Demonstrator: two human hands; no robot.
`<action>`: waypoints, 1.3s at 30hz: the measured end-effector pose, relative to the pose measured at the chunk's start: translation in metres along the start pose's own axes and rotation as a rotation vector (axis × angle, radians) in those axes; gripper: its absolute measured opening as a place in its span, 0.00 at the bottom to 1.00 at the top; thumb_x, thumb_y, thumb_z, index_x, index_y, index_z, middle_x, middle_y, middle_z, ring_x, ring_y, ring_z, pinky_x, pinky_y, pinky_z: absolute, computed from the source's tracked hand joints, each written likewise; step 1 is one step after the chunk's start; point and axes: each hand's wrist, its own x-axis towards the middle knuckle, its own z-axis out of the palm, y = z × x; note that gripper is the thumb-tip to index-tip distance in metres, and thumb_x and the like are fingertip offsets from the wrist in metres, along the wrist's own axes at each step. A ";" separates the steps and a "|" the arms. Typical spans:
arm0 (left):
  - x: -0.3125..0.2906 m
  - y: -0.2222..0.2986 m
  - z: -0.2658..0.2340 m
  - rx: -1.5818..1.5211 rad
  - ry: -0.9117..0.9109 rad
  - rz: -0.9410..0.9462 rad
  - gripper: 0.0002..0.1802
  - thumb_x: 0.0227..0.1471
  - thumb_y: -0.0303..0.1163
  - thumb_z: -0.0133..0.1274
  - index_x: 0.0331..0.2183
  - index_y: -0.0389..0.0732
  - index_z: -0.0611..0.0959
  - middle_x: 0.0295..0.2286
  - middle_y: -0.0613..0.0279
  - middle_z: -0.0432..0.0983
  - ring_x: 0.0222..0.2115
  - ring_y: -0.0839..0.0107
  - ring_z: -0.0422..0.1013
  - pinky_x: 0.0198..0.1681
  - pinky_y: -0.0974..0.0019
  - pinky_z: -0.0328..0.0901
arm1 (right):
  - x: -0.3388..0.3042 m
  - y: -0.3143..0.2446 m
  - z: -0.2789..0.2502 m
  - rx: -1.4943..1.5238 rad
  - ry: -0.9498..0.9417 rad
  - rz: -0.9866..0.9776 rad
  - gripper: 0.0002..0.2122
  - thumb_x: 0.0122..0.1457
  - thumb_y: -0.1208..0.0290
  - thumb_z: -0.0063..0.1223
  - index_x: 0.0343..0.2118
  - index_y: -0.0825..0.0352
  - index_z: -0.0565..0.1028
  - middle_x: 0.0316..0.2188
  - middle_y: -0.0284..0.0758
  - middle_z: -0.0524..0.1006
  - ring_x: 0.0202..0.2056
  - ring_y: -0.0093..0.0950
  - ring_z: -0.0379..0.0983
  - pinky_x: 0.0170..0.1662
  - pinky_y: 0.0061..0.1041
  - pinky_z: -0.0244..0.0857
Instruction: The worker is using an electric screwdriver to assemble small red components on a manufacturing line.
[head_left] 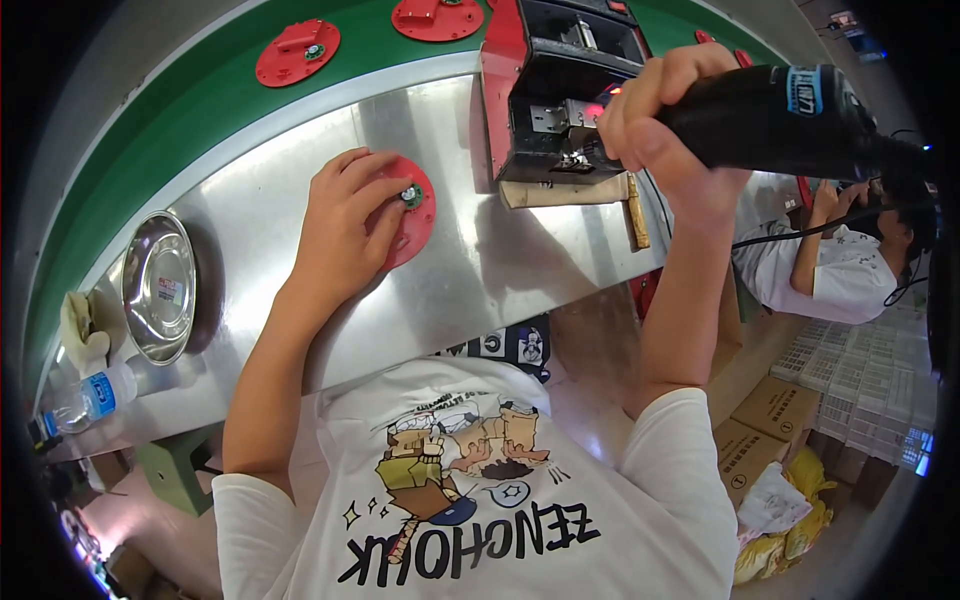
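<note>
My right hand (675, 125) is wrapped round a black power screwdriver (770, 115) with a cable at its rear. The tool's front end is at the opening of a red-and-black screw feeder (545, 95); its very tip is hard to make out. On the metal bench, my left hand (345, 215) grips a red round plate (415, 235), its fingers and thumb curled over the left part. A small green circuit board (412, 196) sits on that plate near my fingertips. The hand covers the plate's left side.
Two more red plates (298, 52) lie on the green conveyor belt (200, 115) beyond the bench. At left are a steel bowl (160, 287), a glove (82, 332) and a water bottle (95, 398). A wooden-handled tool (637, 212) lies by the feeder. Another person (835, 255) works at right.
</note>
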 end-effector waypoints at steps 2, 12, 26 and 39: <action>-0.002 0.005 -0.004 0.044 -0.006 0.007 0.12 0.43 0.28 0.58 0.35 0.42 0.84 0.45 0.58 0.74 0.47 0.53 0.66 0.51 0.54 0.61 | -0.003 -0.005 0.011 -0.021 0.008 -0.003 0.15 0.53 0.83 0.51 0.43 0.69 0.63 0.20 0.35 0.66 0.16 0.24 0.61 0.22 0.28 0.62; -0.004 -0.002 0.005 0.023 0.051 0.010 0.11 0.42 0.30 0.60 0.34 0.47 0.86 0.43 0.63 0.74 0.45 0.58 0.66 0.48 0.57 0.59 | 0.009 0.044 0.096 0.189 0.337 0.001 0.18 0.53 0.85 0.45 0.48 0.72 0.64 0.19 0.35 0.66 0.14 0.25 0.62 0.20 0.32 0.63; -0.006 -0.003 0.007 -0.011 0.071 -0.038 0.10 0.41 0.31 0.61 0.32 0.48 0.87 0.42 0.64 0.74 0.45 0.61 0.66 0.48 0.58 0.59 | 0.010 0.070 0.094 0.255 0.326 0.125 0.17 0.54 0.83 0.48 0.48 0.71 0.64 0.20 0.35 0.68 0.15 0.27 0.64 0.20 0.31 0.63; -0.005 -0.004 0.005 0.032 0.100 -0.017 0.11 0.41 0.32 0.62 0.32 0.46 0.86 0.42 0.63 0.74 0.45 0.59 0.66 0.48 0.58 0.60 | 0.004 0.076 0.114 0.138 0.023 0.058 0.14 0.51 0.82 0.56 0.39 0.69 0.65 0.21 0.35 0.71 0.18 0.24 0.66 0.23 0.28 0.65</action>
